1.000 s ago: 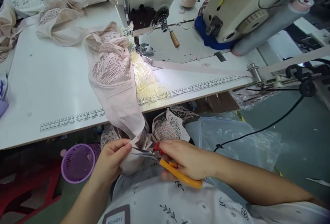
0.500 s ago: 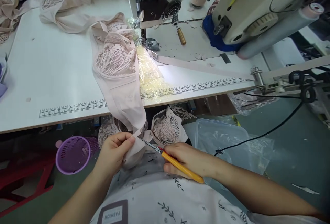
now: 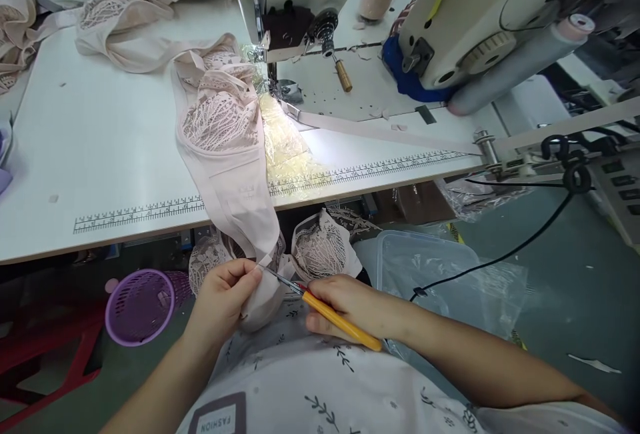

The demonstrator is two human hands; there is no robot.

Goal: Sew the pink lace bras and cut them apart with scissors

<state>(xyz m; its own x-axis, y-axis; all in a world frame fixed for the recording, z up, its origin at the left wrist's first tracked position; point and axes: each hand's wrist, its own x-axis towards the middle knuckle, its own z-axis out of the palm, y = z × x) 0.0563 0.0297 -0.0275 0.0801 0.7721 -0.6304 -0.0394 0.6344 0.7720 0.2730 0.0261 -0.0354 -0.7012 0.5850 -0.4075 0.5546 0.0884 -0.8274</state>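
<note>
A pale pink lace bra (image 3: 223, 121) lies on the white sewing table, its band hanging over the front edge. My left hand (image 3: 225, 297) pinches the end of that band between thumb and fingers. In my right hand (image 3: 345, 304) are orange-handled scissors (image 3: 343, 321), their blades pointing left with the tips at the fabric beside my left fingertips. More lace bra pieces (image 3: 323, 251) hang below the table edge, behind my hands.
The sewing machine (image 3: 300, 34) stands at the table's back. A ruler strip (image 3: 140, 214) runs along the front edge. Below are a purple basket (image 3: 140, 307), a red stool (image 3: 50, 354) and a clear plastic bin (image 3: 425, 254). More bras (image 3: 115, 14) lie at the back left.
My right hand has moved left with the scissors, bringing the blade tips to the fabric at my left fingertips. The view has shifted slightly.
</note>
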